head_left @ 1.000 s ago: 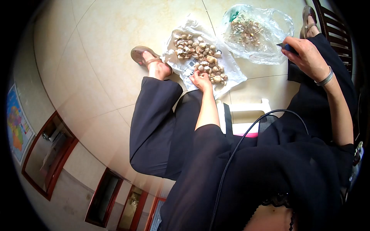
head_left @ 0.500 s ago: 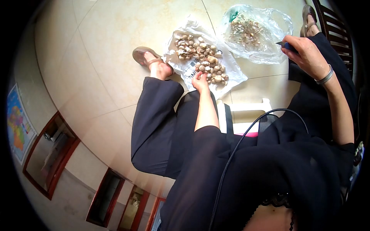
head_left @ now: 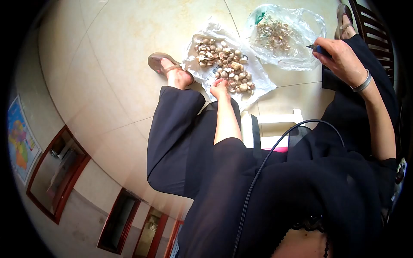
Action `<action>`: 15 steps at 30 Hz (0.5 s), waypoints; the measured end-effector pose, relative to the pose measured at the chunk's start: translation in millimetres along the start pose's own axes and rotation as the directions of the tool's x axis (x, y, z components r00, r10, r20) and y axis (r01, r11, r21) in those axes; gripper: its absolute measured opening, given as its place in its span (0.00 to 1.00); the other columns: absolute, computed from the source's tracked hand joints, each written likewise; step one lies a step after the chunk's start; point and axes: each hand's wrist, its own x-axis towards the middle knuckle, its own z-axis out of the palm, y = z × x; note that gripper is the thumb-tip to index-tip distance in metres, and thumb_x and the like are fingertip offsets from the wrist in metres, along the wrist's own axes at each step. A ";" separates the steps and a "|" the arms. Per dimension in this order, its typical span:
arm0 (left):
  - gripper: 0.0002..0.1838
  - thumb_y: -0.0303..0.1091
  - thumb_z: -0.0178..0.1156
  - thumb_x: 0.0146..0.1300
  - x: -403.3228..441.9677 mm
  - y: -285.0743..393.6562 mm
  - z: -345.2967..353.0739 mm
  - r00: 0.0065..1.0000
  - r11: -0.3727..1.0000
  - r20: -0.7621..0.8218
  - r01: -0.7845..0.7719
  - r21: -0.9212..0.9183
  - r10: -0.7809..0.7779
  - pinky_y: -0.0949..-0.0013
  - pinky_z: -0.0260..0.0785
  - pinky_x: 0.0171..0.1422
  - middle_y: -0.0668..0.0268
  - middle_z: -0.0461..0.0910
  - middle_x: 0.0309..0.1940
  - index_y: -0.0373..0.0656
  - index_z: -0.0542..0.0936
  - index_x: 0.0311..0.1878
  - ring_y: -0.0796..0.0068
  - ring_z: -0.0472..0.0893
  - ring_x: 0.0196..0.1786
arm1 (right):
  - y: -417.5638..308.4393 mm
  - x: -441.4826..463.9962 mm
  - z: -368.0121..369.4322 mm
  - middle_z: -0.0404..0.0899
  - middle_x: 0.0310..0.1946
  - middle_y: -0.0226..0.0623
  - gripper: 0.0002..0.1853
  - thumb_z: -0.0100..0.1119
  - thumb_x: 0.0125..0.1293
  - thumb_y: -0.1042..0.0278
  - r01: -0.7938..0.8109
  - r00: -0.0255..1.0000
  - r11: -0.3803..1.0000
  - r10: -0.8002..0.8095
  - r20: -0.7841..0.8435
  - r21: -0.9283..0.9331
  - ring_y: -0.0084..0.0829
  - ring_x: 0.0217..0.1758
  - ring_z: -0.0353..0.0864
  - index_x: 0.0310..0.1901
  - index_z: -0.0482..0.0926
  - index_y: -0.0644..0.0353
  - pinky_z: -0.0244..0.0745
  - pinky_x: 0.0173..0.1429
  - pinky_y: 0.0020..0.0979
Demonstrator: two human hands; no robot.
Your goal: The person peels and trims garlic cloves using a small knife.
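My left hand [head_left: 220,90] is at the near left edge of a pile of small brown-and-white mushrooms [head_left: 235,76]. Its fingers are curled together; whatever they pinch, if anything, is too small to make out. The mushrooms lie in two loose clusters on a flattened white plastic bag [head_left: 261,81] with dark print. Off to the right, my right hand [head_left: 344,61] is closed around a small knife [head_left: 320,50] with a blue handle, its dark blade pointing left. Beyond the blade, a clear plastic bag [head_left: 307,58] lies spread open with mushroom trimmings [head_left: 275,35] in it.
A white plastic stool [head_left: 275,119] stands close in front of my body. A dark cable [head_left: 275,146] loops across my lap. My feet in sandals flank the bags on the tiled floor [head_left: 129,56]. Dark slatted wooden furniture [head_left: 373,32] stands at the right.
My left hand has shifted slightly left along the edge of the mushroom pile and covers more of the bag's print. My right hand with the knife has barely moved.
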 end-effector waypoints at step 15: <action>0.04 0.28 0.55 0.45 3.1 28.7 -28.4 0.875 0.944 0.375 0.331 -0.002 -0.306 0.73 0.58 0.18 0.68 0.68 0.18 0.45 0.70 0.25 0.73 0.68 0.19 | -1.2 -3.7 -5.8 0.71 0.23 0.44 0.06 0.54 0.57 0.73 -0.055 0.998 0.998 0.055 0.011 -0.007 0.46 0.28 0.72 0.31 0.67 0.63 0.66 0.31 0.37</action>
